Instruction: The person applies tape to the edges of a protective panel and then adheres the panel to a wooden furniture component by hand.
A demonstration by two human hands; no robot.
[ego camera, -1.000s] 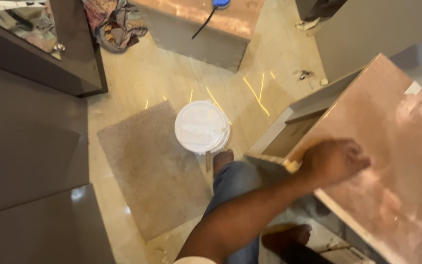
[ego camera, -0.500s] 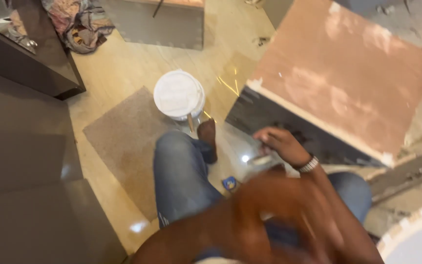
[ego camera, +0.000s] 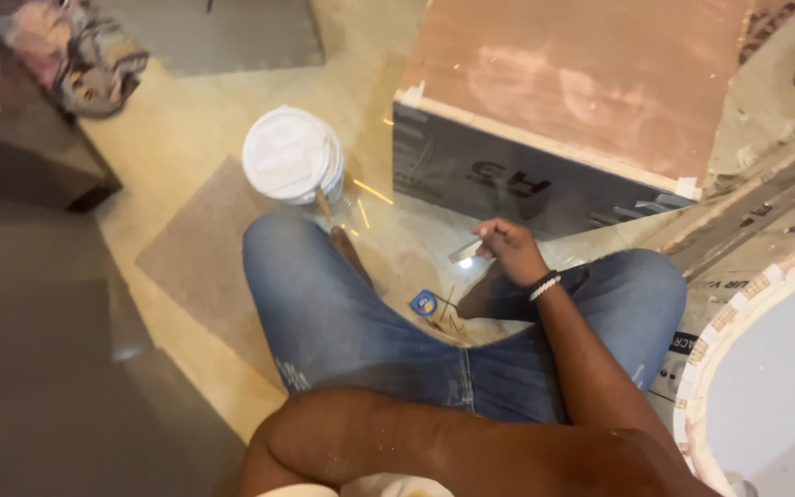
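The person sits on the floor (ego camera: 186,138) with both knees in blue jeans (ego camera: 351,322) spread apart, looking down between them. The right hand (ego camera: 506,250) is closed around a small flat metal blade (ego camera: 465,251), pinched between thumb and curled fingers; a beaded band sits on that wrist. The blade is thin and shiny, catching a bright glint near its lower end, and its long axis runs roughly level with a slight upward tilt, its free end sticking out to the left of the hand, toward the white bucket, and lying low over the floor between the knees. The blade hangs just in front of the dark front face of a plywood cabinet (ego camera: 581,83), whose reddish-brown top panel fills the upper right. The left arm crosses the bottom of the view, bent at the elbow, and the left hand itself is out of sight, so whether it is closed or loose cannot be told. A white lidded bucket (ego camera: 289,154) stands on the floor just beyond the left knee, with a thin wooden stick leaning at its side. A small blue round object (ego camera: 424,303) lies on the floor between the legs, near some thin sticks. A bundle of patterned cloth (ego camera: 71,55) lies at the upper left beside dark furniture.
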